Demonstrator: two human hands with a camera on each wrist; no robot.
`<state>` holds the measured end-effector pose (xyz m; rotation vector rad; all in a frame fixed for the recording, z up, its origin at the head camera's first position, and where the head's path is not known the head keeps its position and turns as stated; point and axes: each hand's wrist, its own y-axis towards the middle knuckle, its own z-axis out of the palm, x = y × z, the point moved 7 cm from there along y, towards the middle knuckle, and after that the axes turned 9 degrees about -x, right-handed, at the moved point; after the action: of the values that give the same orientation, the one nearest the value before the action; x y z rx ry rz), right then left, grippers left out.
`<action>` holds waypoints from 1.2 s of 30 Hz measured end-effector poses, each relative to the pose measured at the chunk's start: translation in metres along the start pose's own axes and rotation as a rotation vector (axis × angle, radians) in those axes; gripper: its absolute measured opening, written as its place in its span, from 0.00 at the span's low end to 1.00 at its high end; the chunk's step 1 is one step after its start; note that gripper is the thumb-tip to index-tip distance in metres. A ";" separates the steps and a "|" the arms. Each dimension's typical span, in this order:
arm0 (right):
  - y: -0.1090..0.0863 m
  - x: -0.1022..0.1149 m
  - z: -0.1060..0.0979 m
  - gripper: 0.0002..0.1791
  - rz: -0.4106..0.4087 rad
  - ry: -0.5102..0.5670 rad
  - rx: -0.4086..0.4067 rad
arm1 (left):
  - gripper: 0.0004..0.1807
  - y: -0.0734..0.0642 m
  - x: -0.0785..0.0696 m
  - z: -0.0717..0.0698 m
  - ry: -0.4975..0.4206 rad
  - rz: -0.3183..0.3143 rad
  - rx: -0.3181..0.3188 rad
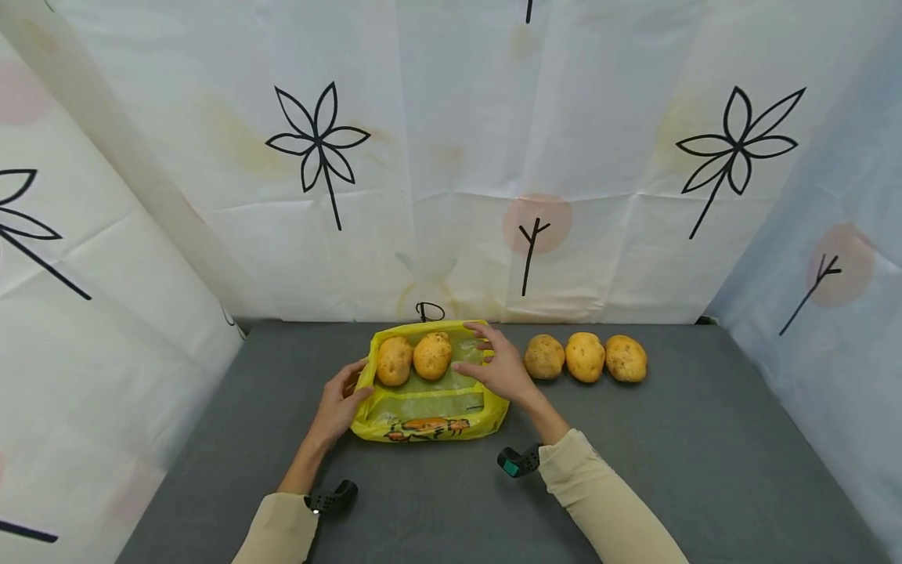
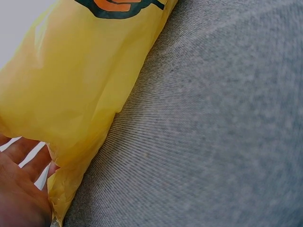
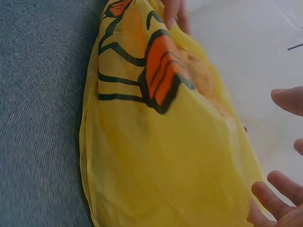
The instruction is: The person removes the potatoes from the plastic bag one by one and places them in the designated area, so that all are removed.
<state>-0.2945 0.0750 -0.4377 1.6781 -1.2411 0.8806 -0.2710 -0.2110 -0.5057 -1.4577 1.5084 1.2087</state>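
The left hand's (image 1: 340,403) grip pinches the rim of a yellow bag (image 1: 489,423) at its nine o'clock, thumb and fingers to either side of the plastic, while the right hand (image 1: 506,370), fingers spread and grasping nothing, hovers at about two o'clock; whether it touches the bag I cannot tell. Within the bag, which lies on a grey tabletop (image 1: 705,462), one potato (image 1: 394,361) sits at ten o'clock and a second potato (image 1: 433,356) just beside it at twelve. Farther out, near three o'clock, three loose potatoes (image 1: 585,357) stand in a row, with a patterned white cloth (image 1: 613,266) hanging behind at twelve.
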 end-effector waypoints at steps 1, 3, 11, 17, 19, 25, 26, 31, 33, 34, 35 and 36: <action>0.001 0.000 0.003 0.40 0.003 0.001 0.002 | 0.28 0.000 0.001 0.000 0.001 0.003 -0.003; 0.003 0.000 0.008 0.40 0.014 0.007 0.002 | 0.27 0.000 0.001 -0.001 0.001 0.004 -0.010; 0.011 -0.001 0.028 0.40 0.060 0.038 0.019 | 0.27 -0.001 -0.001 0.000 -0.001 -0.001 -0.005; 0.015 -0.006 0.042 0.39 0.081 0.047 0.009 | 0.28 -0.012 -0.032 0.000 0.012 -0.021 0.006; 0.017 -0.008 0.046 0.39 0.075 0.048 0.006 | 0.28 -0.015 -0.039 0.000 0.016 -0.014 0.005; 0.021 -0.009 0.054 0.39 0.039 0.032 0.001 | 0.28 -0.016 -0.040 0.000 0.015 -0.016 0.006; 0.022 -0.010 0.055 0.39 0.037 0.026 0.001 | 0.28 -0.016 -0.040 0.000 0.016 -0.016 0.006; 0.024 -0.016 0.060 0.39 0.045 0.008 0.004 | 0.28 -0.016 -0.039 0.000 0.016 -0.019 0.007; 0.025 -0.018 0.062 0.38 0.050 0.003 0.005 | 0.28 -0.016 -0.039 0.000 0.016 -0.022 0.007; 0.025 -0.019 0.062 0.38 0.054 -0.004 0.006 | 0.28 -0.015 -0.039 0.000 0.016 -0.022 0.006; 0.025 -0.020 0.063 0.38 0.059 -0.011 0.006 | 0.28 -0.015 -0.039 0.000 0.016 -0.023 0.006; 0.026 -0.021 0.063 0.38 0.062 -0.016 0.007 | 0.28 -0.015 -0.039 0.000 0.015 -0.022 0.006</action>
<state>-0.3214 0.0206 -0.4753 1.6625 -1.3083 0.9116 -0.2515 -0.1968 -0.4713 -1.4789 1.5006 1.1814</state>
